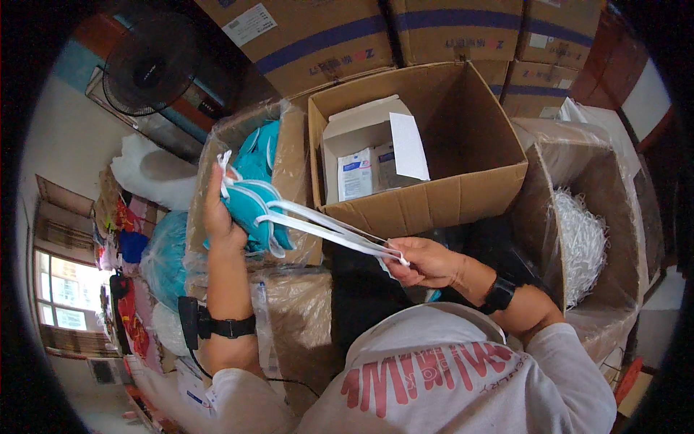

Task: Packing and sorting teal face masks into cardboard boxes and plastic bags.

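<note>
My left hand [225, 220] is wrapped round a small stack of teal cup-shaped face masks [249, 210] with white edges. White elastic straps [325, 230] run taut from the masks across to my right hand [426, 262], which pinches their ends between thumb and fingers. Behind my left hand, a plastic-lined cardboard box [295, 145] contains more teal masks [262, 148]. To the right of it stands a large open cardboard box [426, 199]; inside is a smaller white carton [365, 134] with flat white packets [355, 175].
On the right, another plastic-lined box [542, 173] is filled with loose white straps [582, 242]. Closed cartons [325, 36] are stacked at the back. A fan [150, 69] stands far left, above a bag of teal items [168, 253]. A plastic-wrapped box [300, 304] is near my left forearm.
</note>
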### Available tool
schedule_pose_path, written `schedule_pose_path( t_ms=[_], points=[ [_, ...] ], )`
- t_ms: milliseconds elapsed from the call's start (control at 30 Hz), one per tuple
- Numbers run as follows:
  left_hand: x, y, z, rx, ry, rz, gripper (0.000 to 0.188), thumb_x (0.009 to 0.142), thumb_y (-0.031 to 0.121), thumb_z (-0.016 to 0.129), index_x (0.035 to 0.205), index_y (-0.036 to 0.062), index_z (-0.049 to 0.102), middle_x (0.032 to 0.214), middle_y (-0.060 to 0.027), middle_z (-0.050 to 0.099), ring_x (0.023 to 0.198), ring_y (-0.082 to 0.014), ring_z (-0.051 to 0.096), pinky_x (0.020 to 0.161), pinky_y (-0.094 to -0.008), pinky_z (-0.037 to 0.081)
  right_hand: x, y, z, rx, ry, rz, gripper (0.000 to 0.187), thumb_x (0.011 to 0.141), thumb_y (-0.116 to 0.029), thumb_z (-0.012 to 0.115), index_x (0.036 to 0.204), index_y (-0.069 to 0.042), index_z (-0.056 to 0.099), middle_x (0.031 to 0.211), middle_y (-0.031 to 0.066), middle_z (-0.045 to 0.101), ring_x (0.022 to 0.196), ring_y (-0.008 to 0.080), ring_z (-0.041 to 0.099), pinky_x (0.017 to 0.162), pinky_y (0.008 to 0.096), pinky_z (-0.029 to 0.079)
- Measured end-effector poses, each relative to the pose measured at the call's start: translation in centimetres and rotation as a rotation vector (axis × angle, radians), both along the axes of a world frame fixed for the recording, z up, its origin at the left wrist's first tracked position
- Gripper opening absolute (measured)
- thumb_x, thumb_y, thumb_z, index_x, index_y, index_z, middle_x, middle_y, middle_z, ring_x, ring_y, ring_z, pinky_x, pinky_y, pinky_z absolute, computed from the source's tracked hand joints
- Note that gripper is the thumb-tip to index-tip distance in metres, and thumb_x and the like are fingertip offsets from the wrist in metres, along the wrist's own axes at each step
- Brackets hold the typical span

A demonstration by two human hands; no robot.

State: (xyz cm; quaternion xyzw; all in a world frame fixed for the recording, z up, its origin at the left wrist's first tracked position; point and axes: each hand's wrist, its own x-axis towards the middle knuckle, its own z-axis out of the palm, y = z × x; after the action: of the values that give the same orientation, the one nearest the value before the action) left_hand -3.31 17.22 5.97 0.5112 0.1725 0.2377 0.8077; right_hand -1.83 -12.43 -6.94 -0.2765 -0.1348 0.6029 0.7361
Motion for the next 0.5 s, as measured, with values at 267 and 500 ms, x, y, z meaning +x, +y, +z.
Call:
schedule_pose_path(
  t_ms=[267, 500],
  points=[
    [-3.3, 3.5, -2.1, 0.505, 0.269, 0.092, 0.032, 0.087, 0.034, 0.052, 0.081, 0.0035, 0.058, 0.073, -0.0001, 0.053, 0.067, -0.0086, 0.048, 0.062, -0.0226, 0.038, 2.6, -1.8, 1.1, -0.124, -0.218, 0.191, 0.036, 0.091, -0.034, 0.043, 0.097, -0.001, 0.057, 0.062, -0.0064, 0.036, 0.051, 0.0035, 0.028, 0.043, 0.0175, 0.022],
    [-4.3, 0.7, -3.9, 1.115, 0.478, -0.278, 0.025, 0.078, 0.02, 0.064, 0.094, 0.0017, 0.064, 0.091, -0.0072, 0.062, 0.083, -0.0128, 0.056, 0.074, -0.0276, 0.043, 3.1, -1.0, 2.8, -0.267, -0.85, 0.318, 0.032, 0.091, -0.035, 0.042, 0.087, -0.006, 0.056, 0.064, -0.002, 0.045, 0.059, 0.0094, 0.041, 0.054, 0.0258, 0.036]
  ],
)
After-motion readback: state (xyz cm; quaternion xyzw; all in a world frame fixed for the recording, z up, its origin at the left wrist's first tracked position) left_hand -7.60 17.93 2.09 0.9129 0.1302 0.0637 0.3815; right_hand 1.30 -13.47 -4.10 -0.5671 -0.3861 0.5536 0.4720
